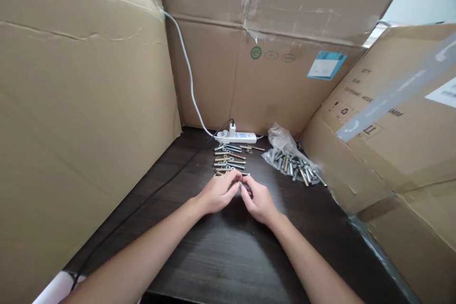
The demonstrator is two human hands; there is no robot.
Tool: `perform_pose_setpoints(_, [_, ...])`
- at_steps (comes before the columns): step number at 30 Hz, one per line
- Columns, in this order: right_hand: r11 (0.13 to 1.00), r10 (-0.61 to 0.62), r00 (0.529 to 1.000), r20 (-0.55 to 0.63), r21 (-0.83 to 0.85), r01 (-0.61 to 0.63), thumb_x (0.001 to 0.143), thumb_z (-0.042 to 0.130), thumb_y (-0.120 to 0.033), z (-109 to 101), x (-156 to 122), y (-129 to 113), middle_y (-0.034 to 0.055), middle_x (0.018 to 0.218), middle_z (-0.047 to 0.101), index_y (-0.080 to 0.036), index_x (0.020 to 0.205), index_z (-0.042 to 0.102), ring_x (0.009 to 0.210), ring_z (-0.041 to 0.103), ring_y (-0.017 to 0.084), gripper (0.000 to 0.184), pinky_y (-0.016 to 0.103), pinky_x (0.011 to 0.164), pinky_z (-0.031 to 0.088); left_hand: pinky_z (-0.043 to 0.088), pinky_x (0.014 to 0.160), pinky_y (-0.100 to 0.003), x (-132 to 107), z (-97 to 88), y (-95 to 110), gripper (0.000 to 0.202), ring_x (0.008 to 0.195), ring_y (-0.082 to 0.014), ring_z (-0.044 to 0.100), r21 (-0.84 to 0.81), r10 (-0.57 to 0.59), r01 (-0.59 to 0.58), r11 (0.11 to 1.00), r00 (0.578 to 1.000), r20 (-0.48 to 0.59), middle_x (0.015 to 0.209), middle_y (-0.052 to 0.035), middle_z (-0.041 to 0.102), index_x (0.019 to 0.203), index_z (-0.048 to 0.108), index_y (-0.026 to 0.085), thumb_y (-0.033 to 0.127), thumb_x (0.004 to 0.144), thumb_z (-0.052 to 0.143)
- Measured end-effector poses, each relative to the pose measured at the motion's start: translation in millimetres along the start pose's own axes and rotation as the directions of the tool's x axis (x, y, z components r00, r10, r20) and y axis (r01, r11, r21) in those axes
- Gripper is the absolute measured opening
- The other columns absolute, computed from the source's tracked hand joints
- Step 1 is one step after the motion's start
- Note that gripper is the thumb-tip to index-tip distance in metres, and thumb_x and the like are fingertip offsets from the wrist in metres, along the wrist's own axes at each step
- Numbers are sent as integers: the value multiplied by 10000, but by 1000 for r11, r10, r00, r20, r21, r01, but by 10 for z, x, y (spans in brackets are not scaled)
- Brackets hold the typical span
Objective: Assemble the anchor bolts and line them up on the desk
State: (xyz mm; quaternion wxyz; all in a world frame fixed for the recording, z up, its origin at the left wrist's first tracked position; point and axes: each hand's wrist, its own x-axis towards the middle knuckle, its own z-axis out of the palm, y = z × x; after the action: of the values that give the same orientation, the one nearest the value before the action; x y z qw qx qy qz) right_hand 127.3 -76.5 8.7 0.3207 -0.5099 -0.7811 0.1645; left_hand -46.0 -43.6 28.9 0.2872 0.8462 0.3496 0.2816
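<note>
Over the dark table, my left hand [220, 193] and my right hand [261, 199] meet with fingers bent in a pinch. Between the fingertips a small shiny metal fastener part [240, 183] shows; most of it is hidden, so its exact kind is unclear. Just beyond the hands lie rows of silver and brass-coloured metal rods and sleeves [233, 155], with small rings and nuts among them. The nearest row is partly covered by my left hand. A few brass-coloured pieces [255, 148] lie apart at the back right of the rows.
A clear plastic bag [281, 138] with several metal bolts [297, 167] spilling from it lies at the right. A white power strip [238, 138] with a plugged-in charger stands behind the rows. A black cable [153, 194] crosses the table's left side. Cardboard boxes [85, 104] wall three sides.
</note>
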Motion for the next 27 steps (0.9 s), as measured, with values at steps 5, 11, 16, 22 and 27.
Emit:
perform_pose_setpoints(5, [994,30,1000,10,106,-31,893,440,-294,-37,-25,76,7,835,641,-210,1069,524,653,586,130,213,223,639,428,429,732,-250,0,6,7,192,844,-150,571,5,16,-16,1000,998,56,980,-20,604,1068,479,212,254,918,368])
perform_pose_setpoints(11, [987,34,999,-40,158,-27,883,457,-295,-27,-45,112,-5,770,622,-203,1009,549,579,538,107,182,206,581,406,436,815,-270,-18,10,20,209,946,-166,569,25,52,-54,998,995,87,1083,-42,579,1099,472,217,240,923,362])
perform_pose_setpoints(16, [991,39,995,-95,127,-27,837,490,-259,-12,-36,104,-27,664,569,-189,944,567,487,452,84,150,197,525,375,436,819,-281,-17,45,15,208,948,-174,576,16,-9,7,1000,996,93,1083,-38,587,1109,460,223,259,930,360])
perform_pose_setpoints(22, [991,89,989,-114,115,-76,811,509,-272,18,-45,58,-27,644,574,-193,913,545,491,489,85,134,181,506,377,417,734,-264,-5,68,-2,200,868,-170,581,27,-76,74,997,993,87,1008,-26,608,1074,466,228,308,943,338])
perform_pose_setpoints(27, [993,88,994,-69,84,-82,794,506,-268,19,-67,5,-51,541,518,-203,822,532,429,457,84,75,186,464,333,360,628,-241,7,112,-26,293,681,-143,537,93,-97,89,992,992,86,771,-5,583,849,491,201,369,961,279])
